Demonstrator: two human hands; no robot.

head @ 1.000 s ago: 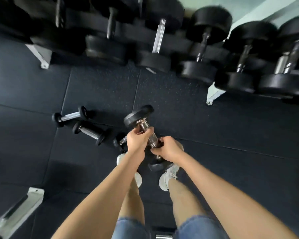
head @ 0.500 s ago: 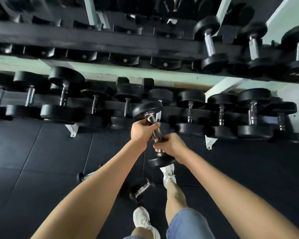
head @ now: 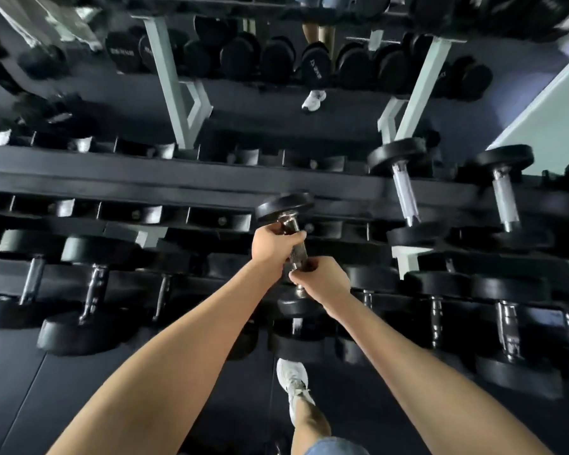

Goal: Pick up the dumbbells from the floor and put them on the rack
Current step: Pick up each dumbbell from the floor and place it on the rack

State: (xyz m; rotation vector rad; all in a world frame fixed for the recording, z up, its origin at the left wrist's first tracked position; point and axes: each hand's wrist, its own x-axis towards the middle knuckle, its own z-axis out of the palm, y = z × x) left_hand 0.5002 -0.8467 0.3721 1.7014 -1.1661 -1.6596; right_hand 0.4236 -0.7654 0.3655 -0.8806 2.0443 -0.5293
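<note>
I hold one black dumbbell (head: 284, 205) with a chrome knurled handle in both hands, lifted in front of the rack (head: 165, 183). My left hand (head: 271, 246) grips the upper part of the handle, just under the far head. My right hand (head: 322, 279) grips the lower part, above the near head. The far head reaches the upper tier's front rail, where several cradles to the left stand bare. The dumbbell is tilted, far end up.
Two dumbbells (head: 404, 192) lie on the upper tier at the right. The lower tier (head: 89, 287) is lined with several larger dumbbells. A mirror behind shows more weights. My white shoe (head: 293, 379) stands on the dark rubber floor close to the rack.
The dumbbell has risen from floor height to the upper tier of the rack. I have stepped closer; the small dumbbells on the floor have dropped out of view.
</note>
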